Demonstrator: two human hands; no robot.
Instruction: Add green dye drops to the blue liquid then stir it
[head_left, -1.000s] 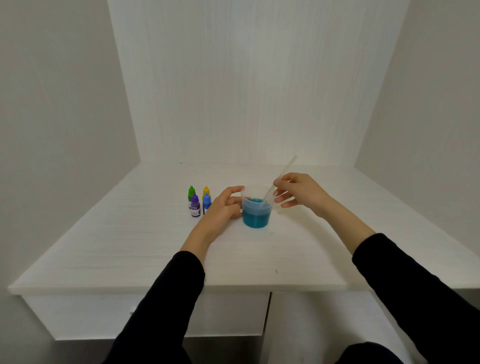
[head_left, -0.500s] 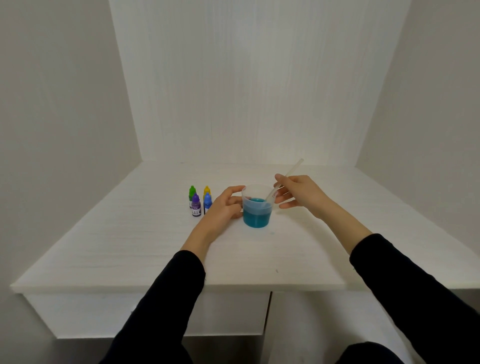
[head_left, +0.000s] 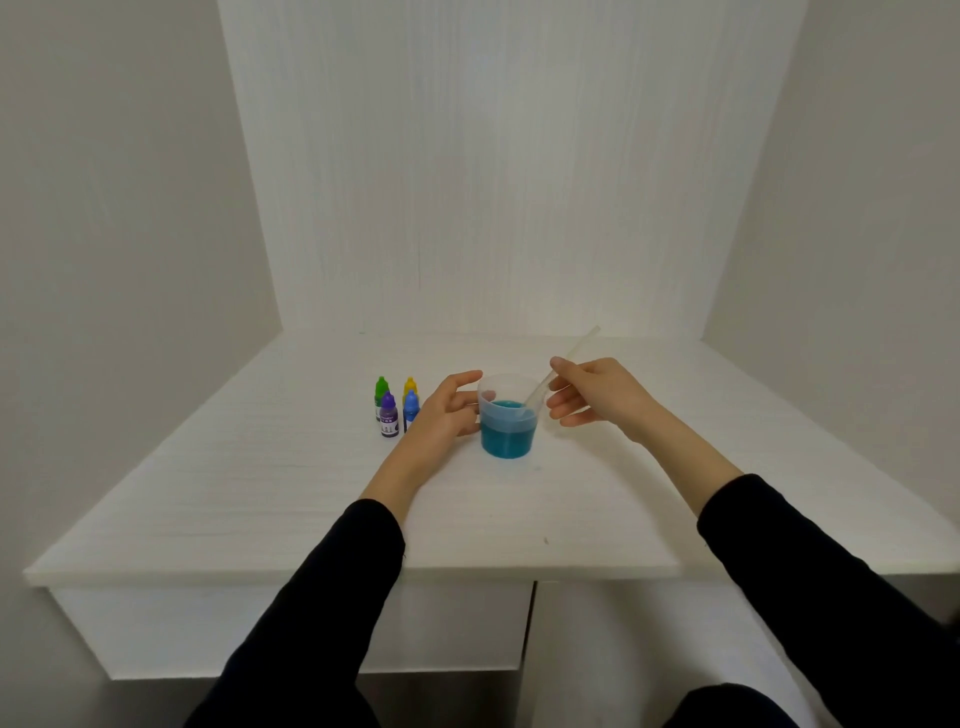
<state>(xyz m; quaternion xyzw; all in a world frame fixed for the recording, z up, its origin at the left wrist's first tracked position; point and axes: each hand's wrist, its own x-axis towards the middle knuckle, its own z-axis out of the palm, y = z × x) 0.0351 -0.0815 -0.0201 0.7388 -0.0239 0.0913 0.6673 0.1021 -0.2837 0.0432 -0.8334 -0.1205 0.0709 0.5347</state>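
Head view shows the stirring step under way, as I judge it: the right hand (head_left: 597, 392) pinches a pale translucent stirring rod (head_left: 563, 366) between thumb and fingertips, and the rod leans from upper right down into the clear plastic cup (head_left: 508, 415), its lower end dipped in the blue liquid (head_left: 506, 436). The left hand (head_left: 441, 413) steadies the cup from its left side, fingers loosely curved against the wall, thumb near the rim; that grip looks light, more a brace than a clamp.

The cup stands near the middle of the white tabletop (head_left: 260, 499), tapered, thin-walled, about half full. The liquid reads teal rather than pure blue, which suggests the green is already in, though I cannot be sure. The green dye bottle (head_left: 382, 395) stands capped at the back left of a tight cluster with the yellow bottle (head_left: 410, 387), purple bottle (head_left: 388, 415) and blue bottle (head_left: 411, 408), just beside the left hand.

Next calls for small circles of the rod inside the cup, kept off the flimsy wall so nothing slops over, with the left hand holding the base still. The tabletop has a fine ribbed, matte grain.
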